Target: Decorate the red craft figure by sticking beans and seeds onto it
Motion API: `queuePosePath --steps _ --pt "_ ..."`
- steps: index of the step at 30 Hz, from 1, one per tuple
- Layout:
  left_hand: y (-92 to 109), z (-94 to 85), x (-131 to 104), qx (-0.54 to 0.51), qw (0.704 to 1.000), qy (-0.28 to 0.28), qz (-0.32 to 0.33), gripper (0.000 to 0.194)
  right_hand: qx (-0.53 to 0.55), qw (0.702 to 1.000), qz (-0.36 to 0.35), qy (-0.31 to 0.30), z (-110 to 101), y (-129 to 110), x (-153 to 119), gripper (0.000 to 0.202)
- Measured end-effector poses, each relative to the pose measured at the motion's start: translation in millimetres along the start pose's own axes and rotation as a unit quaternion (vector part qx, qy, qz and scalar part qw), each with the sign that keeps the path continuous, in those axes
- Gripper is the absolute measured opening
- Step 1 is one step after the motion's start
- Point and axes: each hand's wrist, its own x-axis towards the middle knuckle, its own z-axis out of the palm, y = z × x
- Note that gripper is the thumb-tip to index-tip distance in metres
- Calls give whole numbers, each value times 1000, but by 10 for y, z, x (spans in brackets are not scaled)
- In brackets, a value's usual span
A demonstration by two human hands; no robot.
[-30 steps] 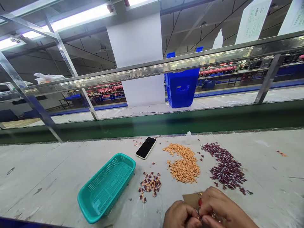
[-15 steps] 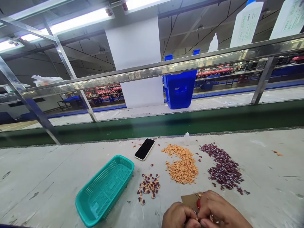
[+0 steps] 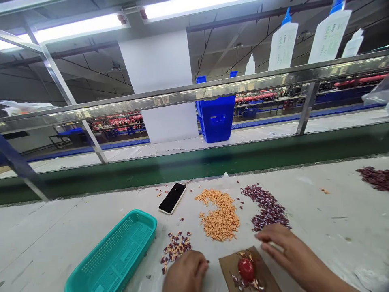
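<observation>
My left hand [image 3: 186, 275] rests low on the table with its fingers curled, right beside a small heap of mixed dark and pale pieces [image 3: 175, 248]; I cannot see what it holds, if anything. My right hand [image 3: 281, 247] reaches forward, fingers spread, to the near edge of the dark maroon pile [image 3: 266, 207]. Between my hands lies a brown card [image 3: 252, 271] with a red round piece [image 3: 246, 269] and a few small bits on it. An orange pile [image 3: 219, 215] sits behind the card.
A teal mesh basket [image 3: 114, 255] lies to the left. A black phone [image 3: 172, 198] lies behind the piles. Another maroon pile [image 3: 376, 177] is at the far right. A green conveyor belt [image 3: 212, 160], a steel rail and a blue crate [image 3: 216, 117] stand beyond; glue bottles [image 3: 282, 42] hang above.
My hands were together over the card working a small piece; now they are apart. The left moved toward the mixed heap, the right toward the maroon pile. The view shifted right.
</observation>
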Motion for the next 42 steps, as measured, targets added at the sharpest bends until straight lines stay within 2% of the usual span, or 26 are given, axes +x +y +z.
queuePosePath --steps 2,4,7,11,17,22,28,33,35,37,39,42 --pt "-105 -215 55 60 997 -19 -52 19 -95 995 5 -7 -82 221 38 19" --pt "-152 -381 106 102 991 -48 -76 22 -154 988 -9 -32 -107 342 78 18" --pt "-75 -462 198 119 988 -73 -70 26 -178 983 -22 -45 -56 356 142 20" --pt "219 -315 405 125 985 -113 -22 20 -203 977 -30 -51 26 268 215 21" --pt "612 26 833 182 961 -176 112 17 -206 976 -32 -57 47 235 237 24" --pt "748 188 1048 209 946 -209 136 16 -177 982 -21 -62 60 270 207 19" --pt "776 242 1108 209 935 -239 158 25 -107 992 -5 -68 28 196 203 18" --pt "738 119 1068 141 960 -202 131 17 -6 996 18 -86 7 31 211 13" --pt "739 64 992 97 974 -175 107 16 80 990 53 -104 22 -63 198 10" --pt "750 53 884 28 985 -151 78 14 210 965 98 -123 51 -172 178 9" --pt "764 82 771 -80 989 -122 36 13 329 925 129 -143 81 -286 156 13" --pt "777 105 642 -256 962 -94 -17 19 400 888 142 -177 90 -424 133 16"
